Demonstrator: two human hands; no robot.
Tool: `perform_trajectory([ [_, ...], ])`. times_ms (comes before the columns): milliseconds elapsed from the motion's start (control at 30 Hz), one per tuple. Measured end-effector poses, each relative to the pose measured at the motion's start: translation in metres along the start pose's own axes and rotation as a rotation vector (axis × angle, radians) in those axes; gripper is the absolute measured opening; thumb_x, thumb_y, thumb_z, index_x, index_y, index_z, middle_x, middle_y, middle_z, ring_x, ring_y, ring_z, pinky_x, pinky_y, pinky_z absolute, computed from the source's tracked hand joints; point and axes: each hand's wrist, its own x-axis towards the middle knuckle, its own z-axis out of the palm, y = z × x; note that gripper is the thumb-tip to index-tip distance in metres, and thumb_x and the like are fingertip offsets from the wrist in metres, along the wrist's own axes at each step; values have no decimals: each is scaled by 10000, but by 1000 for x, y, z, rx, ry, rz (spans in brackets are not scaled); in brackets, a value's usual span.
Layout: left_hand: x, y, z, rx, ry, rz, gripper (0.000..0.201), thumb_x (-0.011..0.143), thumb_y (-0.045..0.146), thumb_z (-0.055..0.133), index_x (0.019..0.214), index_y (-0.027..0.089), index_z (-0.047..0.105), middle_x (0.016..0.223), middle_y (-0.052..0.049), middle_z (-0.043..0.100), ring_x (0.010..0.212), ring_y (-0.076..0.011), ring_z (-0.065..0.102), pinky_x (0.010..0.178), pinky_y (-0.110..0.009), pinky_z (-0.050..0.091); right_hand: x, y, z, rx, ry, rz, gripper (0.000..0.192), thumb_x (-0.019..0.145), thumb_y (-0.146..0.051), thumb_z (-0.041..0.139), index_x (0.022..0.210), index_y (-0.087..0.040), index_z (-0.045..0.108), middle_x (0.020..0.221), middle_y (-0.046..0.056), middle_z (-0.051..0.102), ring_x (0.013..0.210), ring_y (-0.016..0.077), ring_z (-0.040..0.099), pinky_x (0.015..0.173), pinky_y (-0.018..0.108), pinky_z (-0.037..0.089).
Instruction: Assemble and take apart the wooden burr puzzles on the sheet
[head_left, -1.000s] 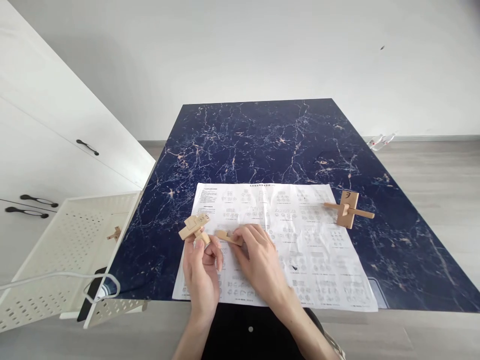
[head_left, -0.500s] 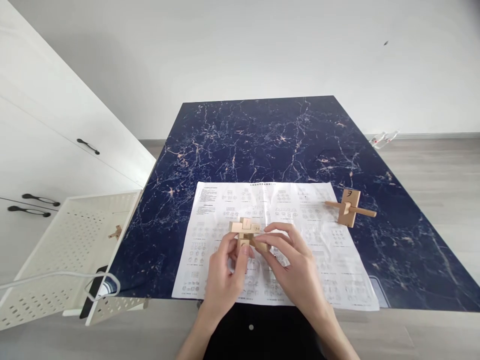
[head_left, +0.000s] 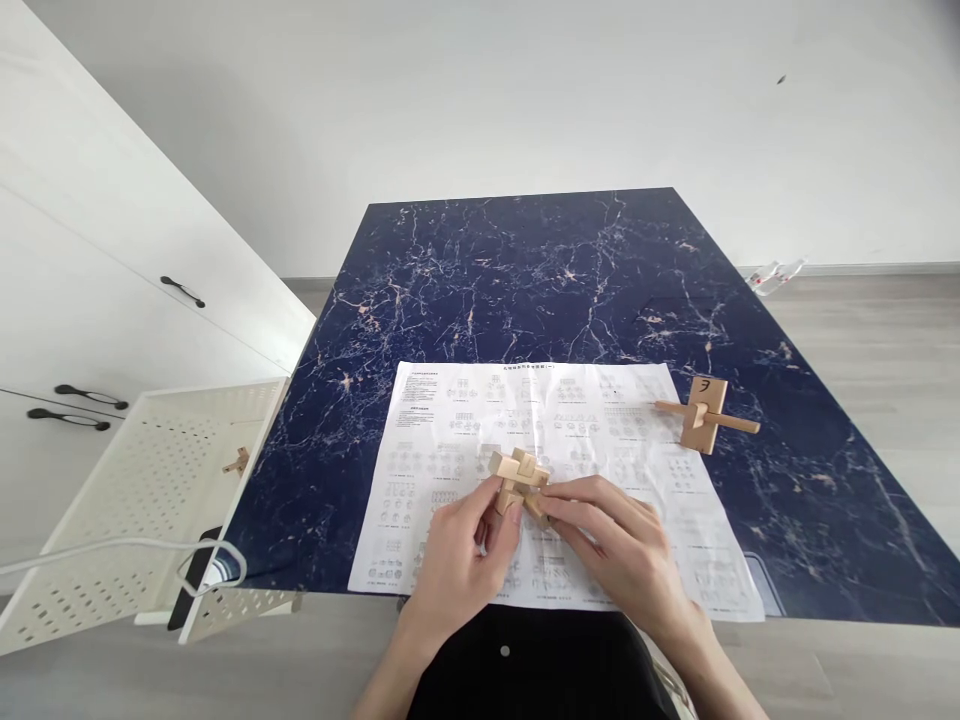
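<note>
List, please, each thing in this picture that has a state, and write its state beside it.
Left hand: closed on the wooden puzzle, raised over the sheet.
Right hand: closed on the same puzzle.
Wooden puzzle: pieces interlocked, held in both hands.
Instruction sheet: unfolded, flat on the table.
Second puzzle: assembled, resting on the table, untouched.
Cabinet doors: shut.
White perforated tray: holds one small wooden piece.

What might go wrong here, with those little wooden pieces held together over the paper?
1. The wooden puzzle is pinched only by the fingertips of the left hand and right hand; a loose block might slip out and drop onto the paper sheet.
2. The sheet's near edge overhangs the table; a dragging wrist may pull it off.
3. The other wooden piece sits near the table's right edge and may get knocked off.
</note>
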Motion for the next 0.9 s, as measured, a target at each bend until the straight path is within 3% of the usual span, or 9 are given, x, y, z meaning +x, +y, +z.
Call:
perform_trajectory([
  [100,-1,2,0,26,-36,-5,274,1112,397,503,963,200,619,687,43,513,593,-125,430,564,-273,342,-4,5,-8,-77,-72,-16,337,1012,29,602,1171,-228,750,1075,73,691,812,166,707,635,287,572],
  [200,-2,3,0,35,-55,-4,258,1109,365,500,954,197,622,690,43,492,597,-125,405,569,-274,341,-5,8,-16,-77,-150,-48,378,1017,32,573,1228,-236,735,1067,70,658,806,165,667,654,300,561],
  [433,-1,1,-1,50,-145,59,216,1094,292,495,950,192,621,710,40,494,612,-125,425,583,-277,340,7,3,-31,-49,-196,-111,322,1038,15,581,1256,-184,711,1007,61,648,768,138,603,615,281,487],
  [667,0,2,-2,101,-196,111,216,1083,255,476,893,194,557,725,32,536,613,-121,452,604,-284,354,16,-2,-39,-41,-284,-135,255,1066,-16,556,1179,-183,713,988,56,717,781,165,645,616,300,477],
  [900,-1,0,-2,133,-236,122,210,1082,265,476,912,192,575,723,31,536,613,-124,457,600,-290,355,15,-2,-43,22,-286,-129,218,1079,-64,582,1191,-187,722,1014,48,773,820,182,715,680,326,538],
])
